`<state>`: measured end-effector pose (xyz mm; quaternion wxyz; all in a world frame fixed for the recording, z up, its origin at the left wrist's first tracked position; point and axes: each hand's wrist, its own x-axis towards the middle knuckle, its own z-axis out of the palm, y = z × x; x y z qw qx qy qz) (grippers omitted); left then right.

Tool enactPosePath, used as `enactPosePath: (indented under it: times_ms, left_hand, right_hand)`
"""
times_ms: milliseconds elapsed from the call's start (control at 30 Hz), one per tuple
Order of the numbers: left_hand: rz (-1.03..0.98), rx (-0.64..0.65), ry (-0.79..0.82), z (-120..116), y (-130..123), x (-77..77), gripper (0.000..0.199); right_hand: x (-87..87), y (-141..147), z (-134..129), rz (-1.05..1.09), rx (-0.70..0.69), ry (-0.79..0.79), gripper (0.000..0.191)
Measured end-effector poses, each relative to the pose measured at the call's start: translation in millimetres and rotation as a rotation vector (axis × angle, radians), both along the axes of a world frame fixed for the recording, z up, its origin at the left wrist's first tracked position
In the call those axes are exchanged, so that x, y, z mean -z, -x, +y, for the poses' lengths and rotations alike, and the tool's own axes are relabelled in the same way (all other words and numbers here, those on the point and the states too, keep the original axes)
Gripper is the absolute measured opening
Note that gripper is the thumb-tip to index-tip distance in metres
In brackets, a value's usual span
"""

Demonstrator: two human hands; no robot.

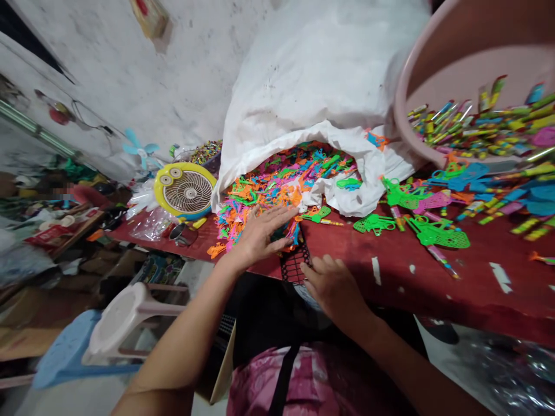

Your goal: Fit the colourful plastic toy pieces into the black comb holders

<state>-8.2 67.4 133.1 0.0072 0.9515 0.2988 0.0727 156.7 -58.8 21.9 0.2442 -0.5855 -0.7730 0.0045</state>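
My left hand lies with fingers stretched out over a heap of small colourful plastic pieces that spills from the mouth of a white sack. Just right of it, a black plastic grid sits at the table's front edge, partly covered by pieces. My right hand has its fingers curled on the right side of this grid. Green toy shapes with mesh paddles, some fixed to striped tubes, lie to the right of my hands. Whatever is under my left palm is hidden.
A pink tub with many striped tubes stands at the right on the red table. To the left are a yellow fan, a metal cup and clear plastic bags. Stools stand below left.
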Motion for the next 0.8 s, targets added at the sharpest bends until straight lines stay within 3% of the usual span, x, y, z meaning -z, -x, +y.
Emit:
enactPosePath:
  times_ms: [167, 267, 333, 400, 467, 533, 600, 667, 800]
  left_hand:
    - [0.007, -0.002, -0.088, -0.7, 13.0, -10.5, 0.073]
    - [-0.172, -0.049, -0.196, -19.1, 22.3, -3.9, 0.071]
    - [-0.435, -0.142, -0.297, -35.0, 31.1, 13.7, 0.057]
    - [-0.78, -0.321, -0.384, -49.3, 40.7, 41.9, 0.033]
    - [-0.946, -0.514, -0.284, -58.6, 49.3, 74.9, 0.017]
    - [-0.92, -0.602, -0.08, -60.8, 55.4, 104.2, 0.011]
    - [-0.825, -0.603, 0.045, -56.7, 58.4, 123.2, 0.015]
    - [-0.725, -0.588, 0.08, -48.7, 58.4, 130.7, 0.021]
    - [-0.616, -0.597, 0.08, -32.3, 51.0, 127.5, 0.019]
  right_hand:
    - [6.9, -7.3, 4.9, 0.209, -0.067, 0.025, 0.02]
    - [15.3, -25.0, 15.0, 0.408, -0.045, 0.009, 0.021]
    - [18.0, -37.4, 21.9, 0.502, -0.016, 0.033, 0.023]
    - [16.8, -47.3, 28.4, 0.555, 0.019, 0.088, 0.023]
    - [12.7, -53.1, 35.5, 0.579, 0.047, 0.144, 0.025]
    - [7.7, -54.3, 44.6, 0.608, 0.048, 0.184, 0.027]
    - [3.9, -51.2, 55.5, 0.637, 0.033, 0.21, 0.028]
    - [2.2, -45.1, 66.7, 0.652, 0.027, 0.23, 0.028]
    - [5.4, -30.8, 82.2, 0.646, 0.039, 0.278, 0.029]
